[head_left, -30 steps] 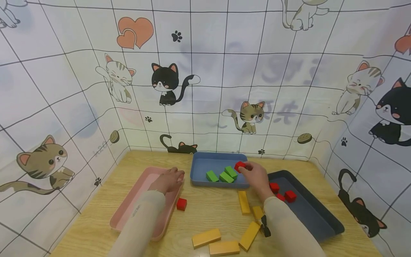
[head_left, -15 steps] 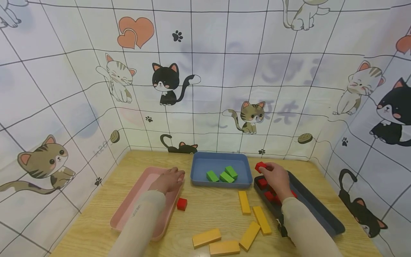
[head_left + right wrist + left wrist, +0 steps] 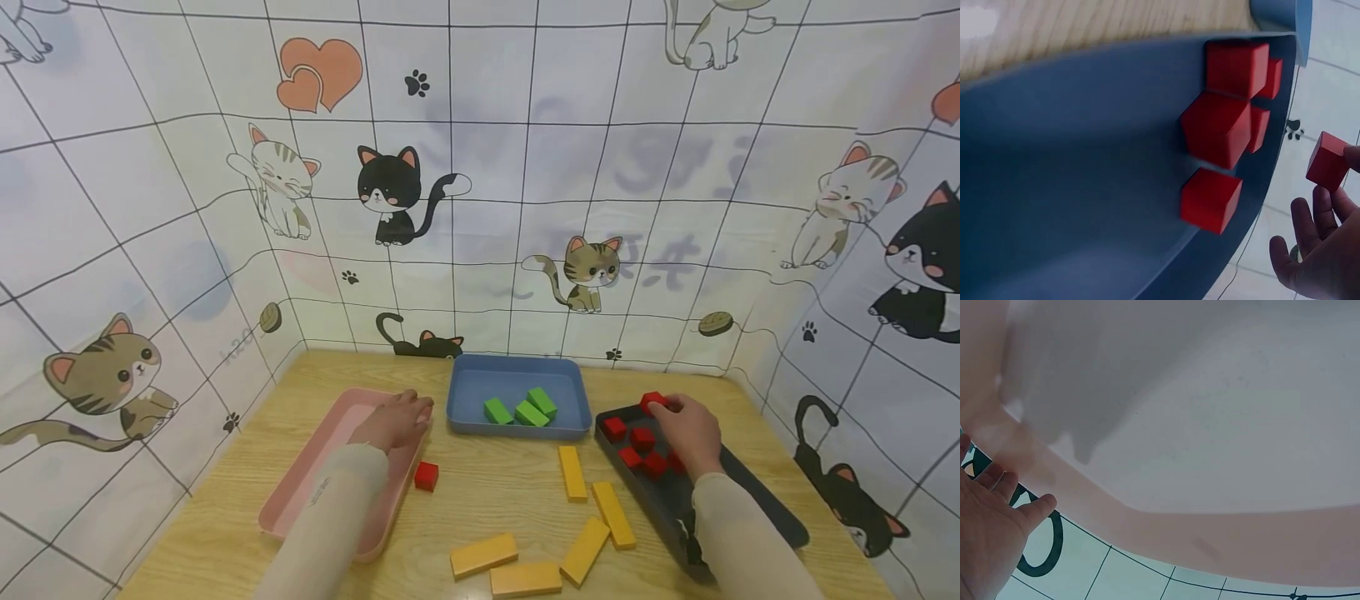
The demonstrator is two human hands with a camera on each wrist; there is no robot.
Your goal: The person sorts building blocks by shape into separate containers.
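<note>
My right hand [image 3: 692, 432] pinches a red cube [image 3: 652, 402] between thumb and fingertips over the far end of the dark tray [image 3: 757, 492]. In the right wrist view, that held cube [image 3: 1327, 160] is apart from several red cubes [image 3: 1213, 128] grouped at the tray's end. My left hand [image 3: 392, 419] is at the far right corner of the pink tray [image 3: 288, 475], holding nothing. The left wrist view shows its fingers [image 3: 1038, 509] extended by the tray wall; whether they touch it I cannot tell. One red cube [image 3: 426, 476] lies on the table beside the pink tray.
A blue tray [image 3: 517, 372] with several green blocks [image 3: 532, 413] stands at the back, close to the dark tray. Several yellow blocks [image 3: 572, 472] lie scattered on the wooden table [image 3: 487, 492] between the trays. A cat-printed sheet [image 3: 495, 167] encloses the back and sides.
My right hand has carried the red cube rightward from above the blue tray to above the dark tray, uncovering red cubes there. The left hand stays in place.
</note>
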